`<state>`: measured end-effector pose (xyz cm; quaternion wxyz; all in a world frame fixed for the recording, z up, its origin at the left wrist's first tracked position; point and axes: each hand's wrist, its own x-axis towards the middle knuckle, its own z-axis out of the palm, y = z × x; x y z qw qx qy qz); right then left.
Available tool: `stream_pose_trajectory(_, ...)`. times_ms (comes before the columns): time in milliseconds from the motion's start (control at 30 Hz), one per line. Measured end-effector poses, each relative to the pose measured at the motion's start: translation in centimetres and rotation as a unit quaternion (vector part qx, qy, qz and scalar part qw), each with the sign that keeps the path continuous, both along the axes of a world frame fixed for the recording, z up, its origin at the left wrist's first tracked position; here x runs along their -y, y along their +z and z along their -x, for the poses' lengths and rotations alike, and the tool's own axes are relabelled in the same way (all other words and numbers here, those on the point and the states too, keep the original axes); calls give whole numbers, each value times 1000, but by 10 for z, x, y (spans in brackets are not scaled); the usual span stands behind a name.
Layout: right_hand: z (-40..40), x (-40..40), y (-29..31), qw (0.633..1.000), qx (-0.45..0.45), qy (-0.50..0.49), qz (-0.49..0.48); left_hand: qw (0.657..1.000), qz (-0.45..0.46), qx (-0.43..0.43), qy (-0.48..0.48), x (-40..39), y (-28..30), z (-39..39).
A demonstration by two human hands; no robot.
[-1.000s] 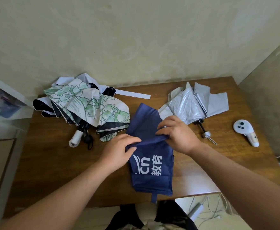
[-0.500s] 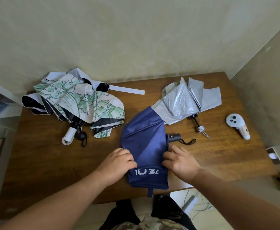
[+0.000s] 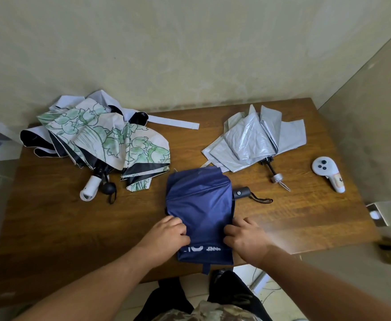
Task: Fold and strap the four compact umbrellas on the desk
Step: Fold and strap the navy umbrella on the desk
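Head view. The navy umbrella (image 3: 200, 205) is lying at the near middle of the desk (image 3: 50, 216), its canopy hanging slightly over the near edge, its black handle (image 3: 242, 193) and wrist loop (image 3: 260, 200) sticking out to the right. The left hand (image 3: 166, 235) is gripping the canopy's left edge with curled fingers (image 3: 178, 228); the right hand (image 3: 247, 237) is pinching the right edge likewise.

Technique, as a judgement: both hands should be drawing the panels flat and even around the shaft, smoothing each pleat the same way before rolling, so that the strap (image 3: 206, 267) dangling at the near hem can reach round the bundle.

Materials: the navy cloth is thin, smooth and faintly glossy, creasing softly, with white lettering (image 3: 200, 248) near the hem. It is likely to be slipping unless held taut.

At the far left, the floral umbrella (image 3: 111, 137) is lying crumpled, a green leaf print on white outside and black lining within, a white strap (image 3: 173, 122) trailing to the right and a white handle (image 3: 91, 185) pointing near; whether a second umbrella is tangled with it is unclear. At the far right, the silver umbrella (image 3: 254, 140) is lying in crisp, reflective folds with a thin metal shaft (image 3: 274, 172). A white controller (image 3: 327, 173) is resting on the wood-grain desk at the far right.
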<state>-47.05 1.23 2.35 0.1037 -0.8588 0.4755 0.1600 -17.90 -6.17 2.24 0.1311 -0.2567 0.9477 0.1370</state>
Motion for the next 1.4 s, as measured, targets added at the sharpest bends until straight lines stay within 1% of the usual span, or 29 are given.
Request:
stream_pose_trajectory(67,-6,1,5,995,-29,-18,-91,1000,2,6,-7,-1,-4,-1)
stream_pose_trajectory(100,-10,3,8,991,-38,-22,-127,1000,-1,9,-9,-1,-5,-1)
stream_pose_trajectory(133,-15,6,12,989,-33,-36,-142,1000,-3,11,-11,-2,-7,-1)
stream_pose_trajectory(200,-28,11,19,992,3,-52,-115,1000,-1,14,-17,-3,-6,1)
stream_pose_trajectory(300,-48,20,24,998,59,-29,-19,1000,11,8,-25,-4,-6,4)
stream_pose_trajectory(333,-55,23,22,997,79,-25,5,1000,14,9,-27,-5,-6,5)
stream_pose_trajectory(367,-62,26,21,996,87,-20,9,999,16,12,-25,-5,-7,6)
stream_pose_trajectory(433,-70,31,14,997,72,-19,-4,999,14,17,-24,-5,-7,6)
stream_pose_trajectory(533,-59,33,1,994,-4,-61,-86,999,3,34,-25,-1,-5,4)
stream_pose_trajectory(567,-53,29,-2,992,-19,-69,-99,999,-2,39,-25,0,-5,2)
stream_pose_trajectory(733,-30,-2,-15,983,-39,-84,-157,997,-22,65,-30,3,-5,-3)
stream_pose_trajectory(833,-27,-12,-18,978,-32,-104,-176,997,-52,56,-13,6,-3,-4)
stream_pose_trajectory(967,-33,-4,-14,972,-22,-118,-201,998,-61,-9,32,17,12,17)
stream_pose_trajectory(1000,-34,1,-12,971,-7,-126,-201,997,-63,-7,35,20,16,25)
stream_pose_trajectory(1067,-31,11,-9,966,48,-164,-196,995,-89,28,40,22,16,36)
stream_pose_trajectory(1100,-27,17,-4,954,95,-210,-191,992,-112,50,42,22,13,38)
stream_pose_trajectory(1133,-24,23,2,932,148,-280,-178,988,-134,70,44,21,9,39)
stream_pose_trajectory(1200,-14,40,17,857,240,-439,-121,982,-160,87,55,19,2,40)
stream_pose_trajectory(1233,-9,50,23,817,284,-496,-76,980,-168,76,70,19,1,40)
stream_pose_trajectory(1267,-5,60,28,780,325,-533,-38,979,-175,56,92,20,2,40)
stream_pose_trajectory(1300,-3,71,33,749,363,-553,-22,976,-182,34,112,21,3,39)
stream_pose_trajectory(1333,-3,83,39,729,392,-560,-25,974,-185,15,126,21,5,38)
stream_pose_trajectory(1367,-4,94,42,722,407,-558,-37,973,-188,5,133,22,7,36)
stream_pose_trajectory(1400,-7,104,45,725,409,-551,-58,972,-191,0,136,23,9,32)
